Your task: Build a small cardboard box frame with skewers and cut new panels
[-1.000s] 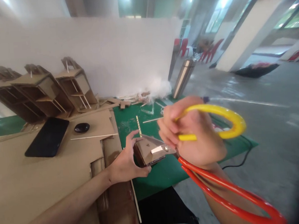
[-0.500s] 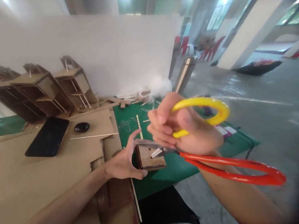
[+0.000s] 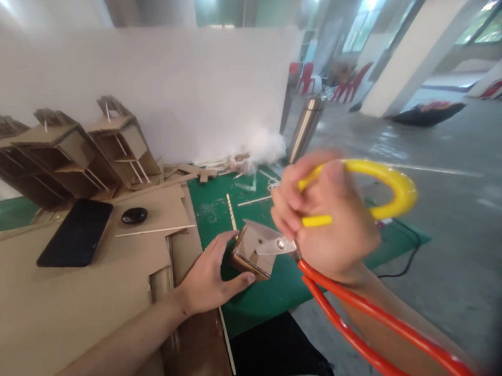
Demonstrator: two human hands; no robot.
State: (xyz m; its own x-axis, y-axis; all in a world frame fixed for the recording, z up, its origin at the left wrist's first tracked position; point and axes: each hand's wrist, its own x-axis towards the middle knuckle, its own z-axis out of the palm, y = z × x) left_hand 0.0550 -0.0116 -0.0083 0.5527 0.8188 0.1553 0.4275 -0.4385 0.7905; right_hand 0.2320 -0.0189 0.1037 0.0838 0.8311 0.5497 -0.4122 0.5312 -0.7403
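- The small cardboard box point(image 3: 249, 248) is pinched by the left hand point(image 3: 208, 280), its fingers at the far-left side and its thumb along the near edge.
- The box is held over the green worktop point(image 3: 212, 213), near its near edge and just right of the cardboard sheet point(image 3: 90, 296); whether it rests there cannot be told. It is judged light and stiff but easily crushed, so is best taken by its edges and corners, clear of the holed face.
- The scissors point(image 3: 287, 246) are gripped by the right hand point(image 3: 344, 227) at the yellow handle, blades parted over the box. Hard, smooth, possibly slippery handles are suggested.
- No brand or writing can be read on the black tablet point(image 3: 76, 233), mouse point(image 3: 134, 215) or steel flask point(image 3: 306, 128).
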